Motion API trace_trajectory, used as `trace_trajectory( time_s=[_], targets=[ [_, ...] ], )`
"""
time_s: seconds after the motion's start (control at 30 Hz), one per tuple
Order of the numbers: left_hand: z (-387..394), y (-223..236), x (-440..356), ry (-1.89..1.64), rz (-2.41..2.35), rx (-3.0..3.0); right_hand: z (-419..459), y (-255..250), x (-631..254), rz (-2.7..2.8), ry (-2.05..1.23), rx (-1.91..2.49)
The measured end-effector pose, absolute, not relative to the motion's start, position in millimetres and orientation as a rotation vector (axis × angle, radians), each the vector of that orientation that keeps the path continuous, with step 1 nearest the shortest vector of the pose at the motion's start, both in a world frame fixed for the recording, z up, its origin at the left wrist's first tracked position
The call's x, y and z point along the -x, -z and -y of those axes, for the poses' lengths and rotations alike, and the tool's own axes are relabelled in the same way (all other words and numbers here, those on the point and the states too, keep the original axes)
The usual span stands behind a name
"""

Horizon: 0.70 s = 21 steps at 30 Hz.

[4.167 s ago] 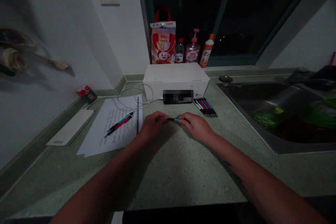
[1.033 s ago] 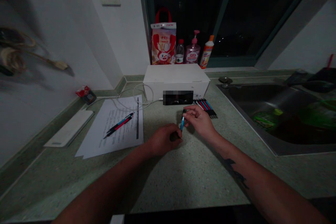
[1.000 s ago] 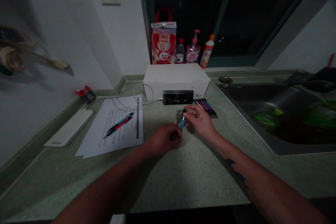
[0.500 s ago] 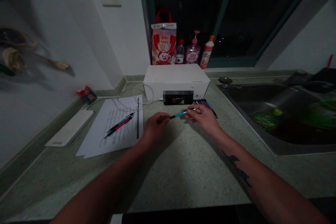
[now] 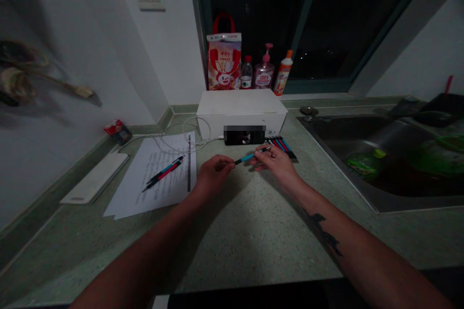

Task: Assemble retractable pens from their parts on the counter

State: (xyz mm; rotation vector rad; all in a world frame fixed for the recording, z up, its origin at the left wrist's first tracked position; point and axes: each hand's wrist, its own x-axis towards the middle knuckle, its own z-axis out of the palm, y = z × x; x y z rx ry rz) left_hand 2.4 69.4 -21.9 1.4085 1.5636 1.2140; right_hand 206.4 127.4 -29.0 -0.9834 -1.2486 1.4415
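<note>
1. The left hand point(image 5: 214, 174) was closed in a pinch, with the pen's dark end clamped between thumb and finger.
2. The other end was gripped by the fingertips of the right hand point(image 5: 278, 163); how firmly it was held could not be told.
3. The pen point(image 5: 247, 158) was thus held between both hands, to the right of the left and to the left of the right, apparently clear of the counter point(image 5: 246, 231). Its long axis was laid mostly crosswise, with the right end slanted away from the body. Its middle was set nearer to the right fingertips.
4. Just beyond the right hand, and partly covered by it, a row of pens point(image 5: 283, 146) was laid side by side, with ends angled rightward and toward the body.
5. Farther left, nearer to the left hand, two pens point(image 5: 165, 172) were set close together, slantwise, on the paper point(image 5: 126, 188).
6. Beyond the held pen, the phone point(image 5: 232, 139) was propped before the box point(image 5: 242, 103).
</note>
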Motion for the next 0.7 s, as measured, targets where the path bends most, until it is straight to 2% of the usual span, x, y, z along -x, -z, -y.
trace_trajectory(
  time_s=[0.2,0.27,0.4,0.47,0.57,0.7],
  targets=[
    [-67,36,-9,-1.149,-1.444,-1.588,-125,38,-200,1.391,-1.465,0.926],
    [-67,36,-8,-1.156,-1.459,-1.614,-132,38,-208,1.463,-1.285,1.02],
    [-68,31,-3,-1.144,-1.527,-1.61,-155,29,-243,1.679,-0.48,1.389],
    [-68,28,0,-1.129,-1.54,-1.608,-166,25,-264,1.768,-0.242,1.618],
    [-67,25,1,-1.112,-1.548,-1.62,-178,26,-287,1.78,-0.047,1.938],
    [-67,24,1,-1.084,-1.556,-1.619,-186,35,-297,1.823,-0.063,2.118]
  ],
)
